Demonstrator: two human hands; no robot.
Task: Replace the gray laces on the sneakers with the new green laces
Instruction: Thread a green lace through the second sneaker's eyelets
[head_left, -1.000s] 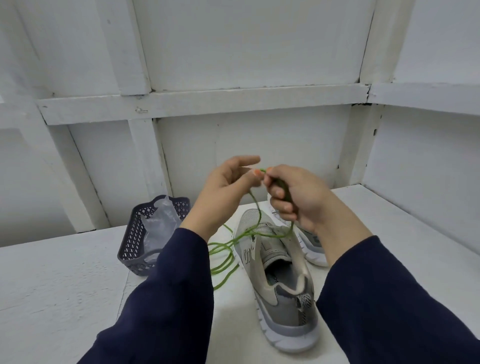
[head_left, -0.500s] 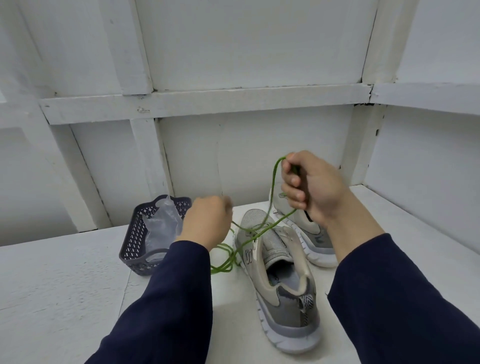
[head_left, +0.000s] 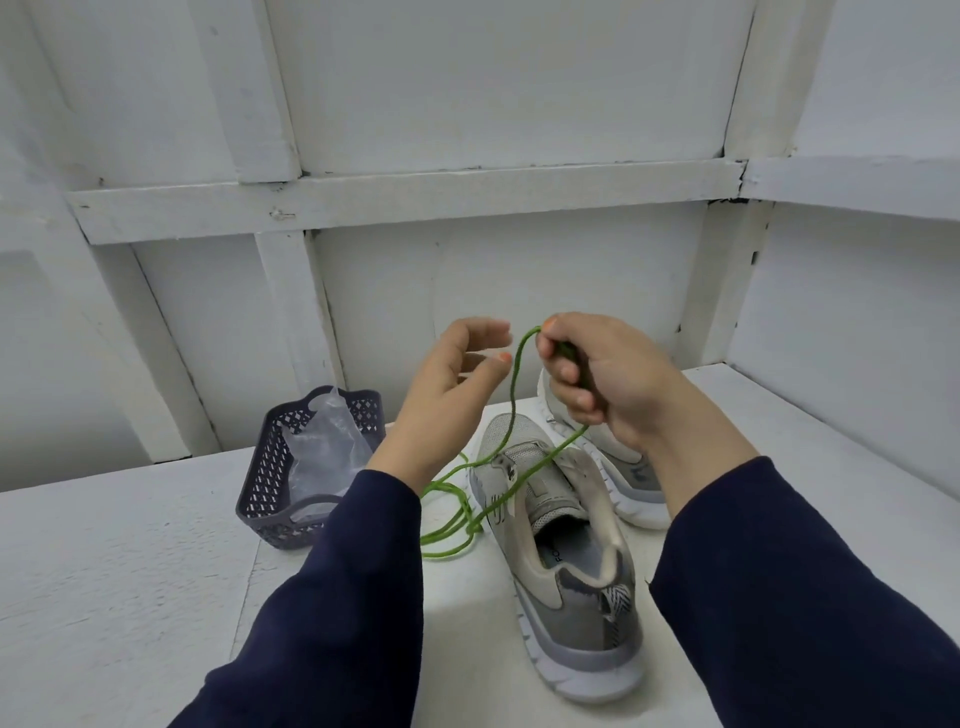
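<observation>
The right hand (head_left: 597, 384) is hovering just right of frame centre, above the sneakers. It is gripping a bunched length of the green lace (head_left: 513, 395) in a curled fist. One strand is looping out of the top of the fist and hanging down beside the left hand (head_left: 447, 400). A second strand is leaving the bottom of the fist and slanting down-left across the near sneaker (head_left: 566, 561). Loose coils of lace are lying on the table (head_left: 130, 571), left of that sneaker.

The left hand is hovering at frame centre with fingers relaxed and partly spread, holding nothing. Its thumb tip is sitting just beside the hanging strand; contact cannot be confirmed.

The near sneaker is lying at lower centre-right, heel toward the camera. The far sneaker (head_left: 628, 467) is sitting behind it, partly hidden by the right wrist. A basket (head_left: 270, 467) containing a clear bag (head_left: 322, 447) is sitting at centre-left.
</observation>
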